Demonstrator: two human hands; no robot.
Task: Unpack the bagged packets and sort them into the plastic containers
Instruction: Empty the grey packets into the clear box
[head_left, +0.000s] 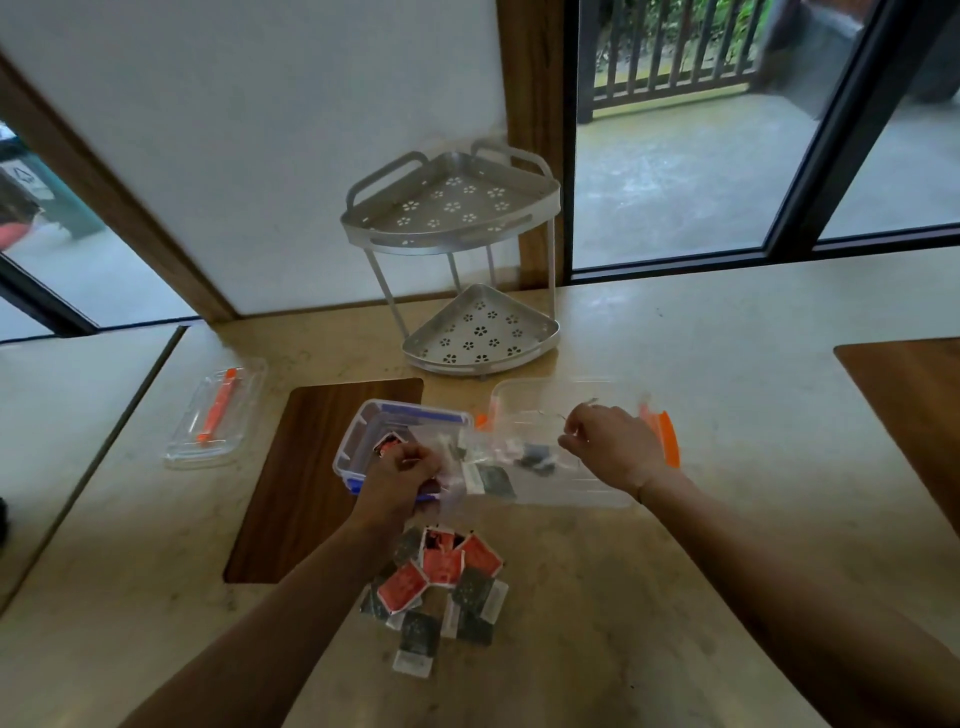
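A clear plastic bag (488, 462) with a few dark packets inside hangs stretched between my hands above the containers. My left hand (402, 470) grips its left end and my right hand (608, 441) pinches its right end. Below the bag on the left is a blue-clipped container (363, 431) holding a red packet (388, 441). On the right lies a clear container with orange clips (667, 436). A pile of red and dark packets (441, 582) lies loose on the counter close to me.
A two-tier metal corner rack (467, 260) stands at the back by the wall. A clear lid with an orange clip (215, 410) lies on the left. Dark wooden insets (306, 467) mark the beige counter, and another (914, 395) sits far right.
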